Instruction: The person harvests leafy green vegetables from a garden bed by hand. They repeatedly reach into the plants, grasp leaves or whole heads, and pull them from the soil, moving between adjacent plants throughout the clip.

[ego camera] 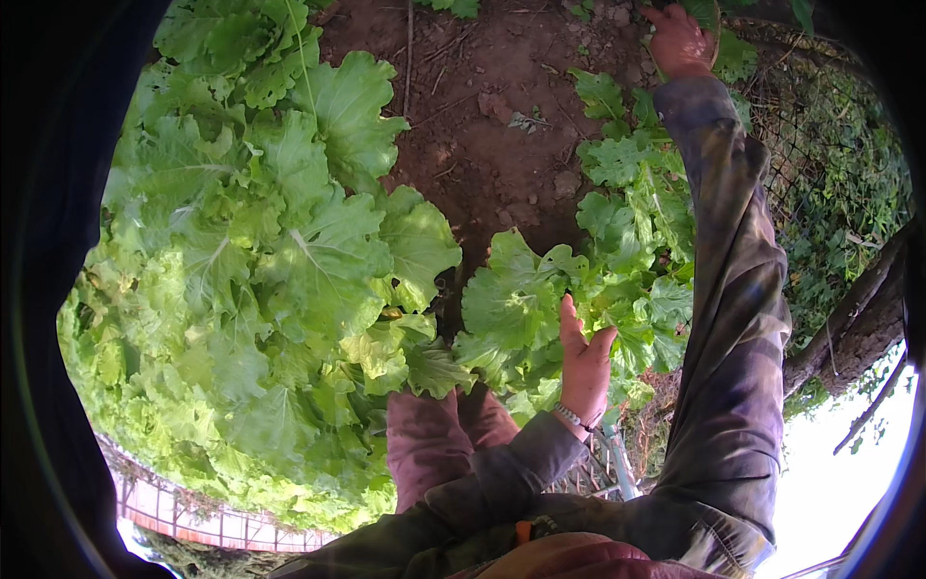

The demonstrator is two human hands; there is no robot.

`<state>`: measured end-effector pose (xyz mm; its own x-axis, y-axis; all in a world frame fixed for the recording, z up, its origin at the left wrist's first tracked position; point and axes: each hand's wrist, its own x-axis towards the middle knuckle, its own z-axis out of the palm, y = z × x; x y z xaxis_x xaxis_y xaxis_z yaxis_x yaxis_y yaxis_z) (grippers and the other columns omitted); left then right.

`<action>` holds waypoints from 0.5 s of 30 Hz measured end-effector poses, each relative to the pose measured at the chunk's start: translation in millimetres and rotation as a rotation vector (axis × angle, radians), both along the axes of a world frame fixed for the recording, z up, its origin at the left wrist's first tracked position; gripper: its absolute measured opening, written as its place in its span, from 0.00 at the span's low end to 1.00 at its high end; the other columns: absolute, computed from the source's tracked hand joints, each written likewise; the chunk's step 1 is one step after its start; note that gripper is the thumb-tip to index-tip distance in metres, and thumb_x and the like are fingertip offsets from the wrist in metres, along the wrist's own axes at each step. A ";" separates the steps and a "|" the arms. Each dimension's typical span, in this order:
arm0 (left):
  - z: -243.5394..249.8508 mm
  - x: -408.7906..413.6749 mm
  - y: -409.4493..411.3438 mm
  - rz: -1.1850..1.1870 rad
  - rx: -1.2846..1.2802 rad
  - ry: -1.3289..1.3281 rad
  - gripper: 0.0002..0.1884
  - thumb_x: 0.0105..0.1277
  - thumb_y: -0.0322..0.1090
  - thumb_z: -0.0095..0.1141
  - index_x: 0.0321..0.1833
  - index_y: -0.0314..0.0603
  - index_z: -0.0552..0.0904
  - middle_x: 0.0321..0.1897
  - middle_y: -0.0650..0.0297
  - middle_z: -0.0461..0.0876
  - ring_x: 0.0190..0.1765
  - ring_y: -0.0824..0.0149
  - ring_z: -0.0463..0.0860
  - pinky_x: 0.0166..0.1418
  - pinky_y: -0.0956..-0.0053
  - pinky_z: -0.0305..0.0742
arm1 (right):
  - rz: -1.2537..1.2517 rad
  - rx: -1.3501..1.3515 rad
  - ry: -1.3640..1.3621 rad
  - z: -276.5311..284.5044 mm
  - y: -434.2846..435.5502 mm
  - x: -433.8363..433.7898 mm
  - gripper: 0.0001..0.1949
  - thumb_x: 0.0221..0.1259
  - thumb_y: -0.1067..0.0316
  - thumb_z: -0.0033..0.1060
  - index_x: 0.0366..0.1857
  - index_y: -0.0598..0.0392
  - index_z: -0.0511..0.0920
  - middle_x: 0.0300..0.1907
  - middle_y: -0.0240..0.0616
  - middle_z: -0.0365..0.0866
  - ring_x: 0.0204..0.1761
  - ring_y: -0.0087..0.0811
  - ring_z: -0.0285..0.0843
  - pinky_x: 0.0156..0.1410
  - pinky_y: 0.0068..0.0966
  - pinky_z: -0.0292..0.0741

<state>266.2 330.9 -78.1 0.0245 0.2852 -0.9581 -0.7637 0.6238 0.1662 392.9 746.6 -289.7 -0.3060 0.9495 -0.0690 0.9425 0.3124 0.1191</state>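
Observation:
My left hand [584,376], with a beaded bracelet at the wrist, is among the leaves of a leafy green plant [517,297]. Its thumb and index finger are spread apart, and nothing shows between them. The index fingertip meets the leaves, some of which have holes. My right arm reaches far forward along the right side. At its end, my right hand [680,43] is by green leaves and a thin stem near the top edge. Its fingers are partly cut off by the picture's rim, so its grip is unclear.
Dense, broad-leaved greens [289,239] fill the left side. Brown soil [499,137] with twigs runs up the middle. On the right are a wire mesh fence [785,145] with climbing plants and a thick tree branch [861,326]. My legs [427,441] stand among the leaves.

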 end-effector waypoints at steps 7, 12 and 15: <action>-0.3 1.3 1.5 0.001 0.020 -0.006 0.48 0.73 0.31 0.61 0.89 0.45 0.45 0.89 0.50 0.42 0.87 0.53 0.46 0.86 0.62 0.48 | -0.052 0.061 0.013 -3.0 3.4 -2.4 0.19 0.64 0.66 0.53 0.55 0.38 0.87 0.58 0.44 0.79 0.62 0.54 0.78 0.68 0.48 0.75; 3.1 0.9 3.0 -0.034 0.019 -0.013 0.48 0.73 0.32 0.61 0.89 0.45 0.45 0.89 0.52 0.42 0.88 0.53 0.46 0.86 0.62 0.47 | -0.159 -0.173 0.006 41.1 7.8 -18.3 0.19 0.67 0.66 0.51 0.59 0.40 0.84 0.62 0.48 0.76 0.62 0.55 0.78 0.69 0.50 0.75; 8.1 -4.1 9.8 0.024 -0.006 -0.035 0.47 0.73 0.32 0.61 0.89 0.44 0.45 0.89 0.53 0.43 0.87 0.53 0.47 0.85 0.63 0.48 | -0.239 -0.210 0.053 30.7 9.1 -17.7 0.19 0.68 0.65 0.50 0.59 0.40 0.85 0.64 0.48 0.75 0.65 0.57 0.75 0.70 0.49 0.74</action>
<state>262.1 340.6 -70.0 0.0512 0.2805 -0.9585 -0.7836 0.6063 0.1356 375.2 755.7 -258.9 -0.0845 0.9617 -0.2609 0.9953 0.0941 0.0245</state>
